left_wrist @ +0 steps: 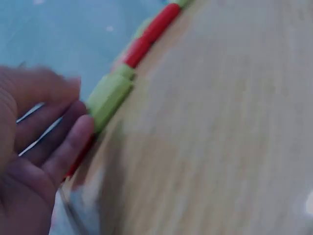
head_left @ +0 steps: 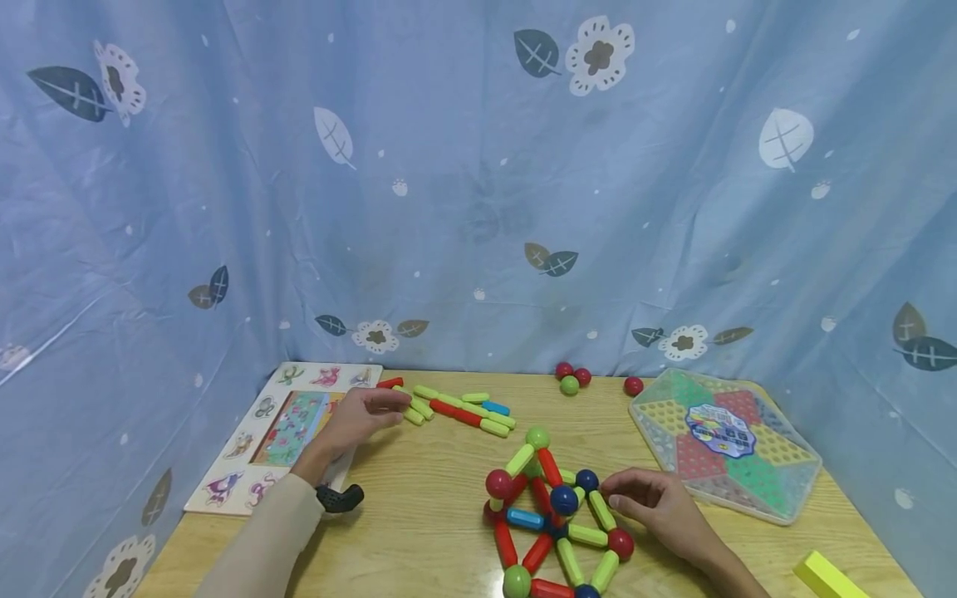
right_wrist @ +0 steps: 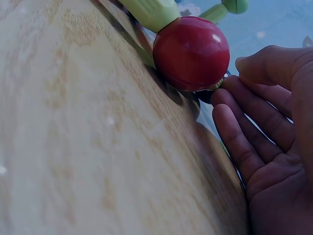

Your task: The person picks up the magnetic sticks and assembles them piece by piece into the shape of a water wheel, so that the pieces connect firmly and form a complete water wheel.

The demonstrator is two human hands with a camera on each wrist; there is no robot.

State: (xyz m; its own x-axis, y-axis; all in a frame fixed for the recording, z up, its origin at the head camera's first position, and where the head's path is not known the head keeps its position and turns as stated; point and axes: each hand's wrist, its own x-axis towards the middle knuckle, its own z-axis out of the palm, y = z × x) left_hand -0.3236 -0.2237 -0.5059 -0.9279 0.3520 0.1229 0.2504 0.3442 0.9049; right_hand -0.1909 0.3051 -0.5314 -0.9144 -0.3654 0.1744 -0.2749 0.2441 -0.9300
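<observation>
At the table's far left, left-wrist view: your left hand (left_wrist: pixel 36 164) is loosely open, its fingertips right beside a smooth lime-green faceted plastic rod (left_wrist: pixel 110 100); blur hides whether they touch it, and no grip shows. You seem to be going for a rod: best pinch one at mid-length, thumb opposite fingertips, and draw it clear of its neighbours, which could drag along if the ends are magnetic. Right-wrist view: your right hand (right_wrist: pixel 274 166) is relaxed, thumb apart from the fingers, nothing seen held, just beside a glossy crimson plastic ball (right_wrist: pixel 190 54) at a lime rod's end. Steady the build lightly there; a sideways shove could fold it. Head view: the multicoloured ball-and-rod plastic frame (head_left: pixel 564 501) stands near front centre on the pale wood-grain table (head_left: pixel 426 498), left of your right hand. Count: one frame, nine balls visible in it (two lime, three crimson, four dark blue), rods too overlapped to number. Loose: three crimson balls (head_left: pixel 633 385), one lime ball (head_left: pixel 570 385); three red rods (head_left: pixel 468 418), one blue rod (head_left: pixel 496 408), about eight lime rods, some behind your left hand, so no firm figure. Also one flat picture-puzzle board (head_left: pixel 272 440), one clear hexagonal star-patterned game box (head_left: pixel 725 440), one yellow oblong block (head_left: pixel 830 575).
</observation>
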